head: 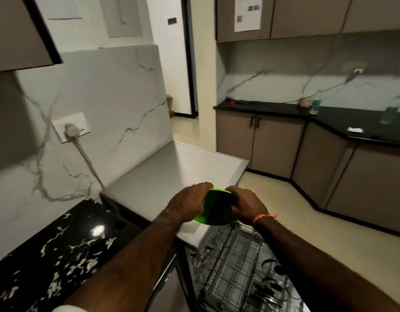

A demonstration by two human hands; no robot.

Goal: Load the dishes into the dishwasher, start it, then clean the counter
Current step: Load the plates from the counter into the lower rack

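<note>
Both gripping one green plate (213, 208) tilted on edge, left hand (190, 202) curled round its left rim, right hand (247, 204) round the right, above the wire dishwasher rack (237, 266) just below.

Paper sheet (248, 13) on upper cabinet: print too blurred.
</note>
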